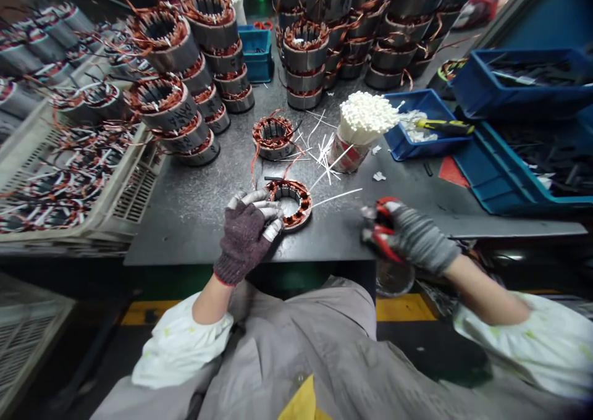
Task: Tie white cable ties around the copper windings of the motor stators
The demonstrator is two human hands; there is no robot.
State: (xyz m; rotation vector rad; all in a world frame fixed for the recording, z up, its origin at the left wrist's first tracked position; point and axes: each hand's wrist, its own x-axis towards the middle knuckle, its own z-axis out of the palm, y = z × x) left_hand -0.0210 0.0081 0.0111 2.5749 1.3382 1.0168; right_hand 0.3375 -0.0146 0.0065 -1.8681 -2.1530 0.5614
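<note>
My left hand [250, 228], in a dark knitted glove with taped fingertips, grips the left rim of a low motor stator [303, 213] lying on the bench. Copper windings ring its open middle, and white ties [336, 196] stick out to its right. Off to the right, over the bench's front edge, my right hand [417, 231] in a grey glove is closed round red-handled pliers [385, 228]. Motion blurs the jaws of that tool. Just behind the held stator sits a second small stator [273, 137], its copper leads trailing forward.
A bundle of white ties [368, 117] stands in a can, with loose ties beside it. Stacked stators [303, 68] line the back and left. Blue bins [523, 185] are at right; a screwdriver [445, 125] rests across a smaller one. A crate [106, 204] of stators stands left.
</note>
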